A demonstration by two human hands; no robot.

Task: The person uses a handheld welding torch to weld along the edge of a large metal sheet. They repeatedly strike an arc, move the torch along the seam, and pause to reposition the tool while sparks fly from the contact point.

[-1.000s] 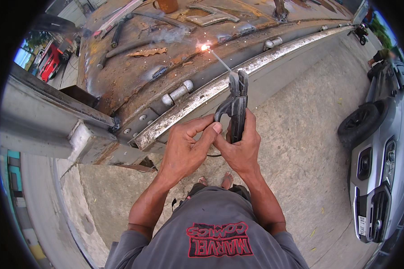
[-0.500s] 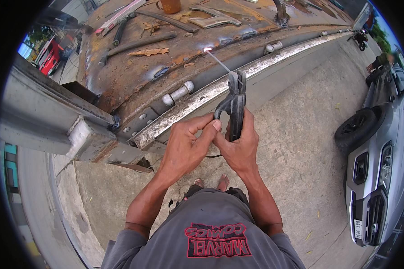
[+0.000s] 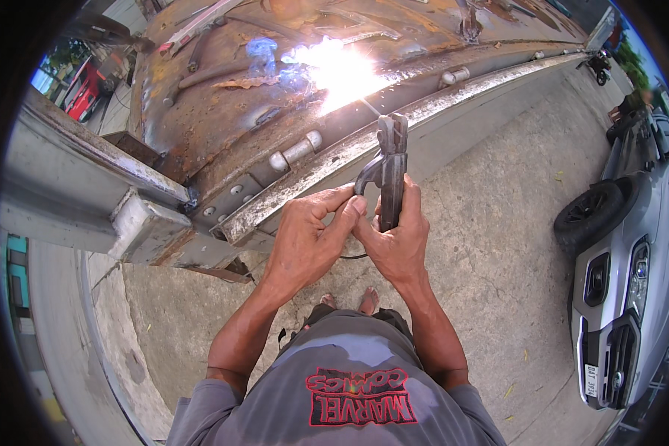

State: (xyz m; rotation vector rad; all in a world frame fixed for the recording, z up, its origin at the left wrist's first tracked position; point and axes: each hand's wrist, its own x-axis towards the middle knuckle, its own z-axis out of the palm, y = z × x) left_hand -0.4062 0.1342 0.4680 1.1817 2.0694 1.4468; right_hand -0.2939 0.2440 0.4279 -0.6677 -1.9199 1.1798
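My right hand [image 3: 395, 251] is wrapped round the handle of a black welding electrode holder [image 3: 394, 175], which points away from me. Fingers of my left hand [image 3: 305, 241] are closed on the holder's curved lever, close against the right hand. From the jaws a thin welding rod [image 3: 372, 108] runs up and left to a rusty steel plate [image 3: 167, 137]. Where its tip meets the plate edge, a white-hot arc [image 3: 342, 76] glares with sparks and bluish smoke. The glare hides the weld spot and the rod's far end.
A cylindrical hinge [image 3: 296, 152] sits on the plate's near side, above a pale metal rail [image 3: 334, 163]. Loose bars and a hammer-like tool lie on the plate. A grey steel beam [image 3: 89, 163] stands left. A silver vehicle [image 3: 632, 275] is parked right on concrete.
The rod's tip, only glowing red before, now burns in a bright arc with sparks and smoke. My hands and the holder have barely moved.
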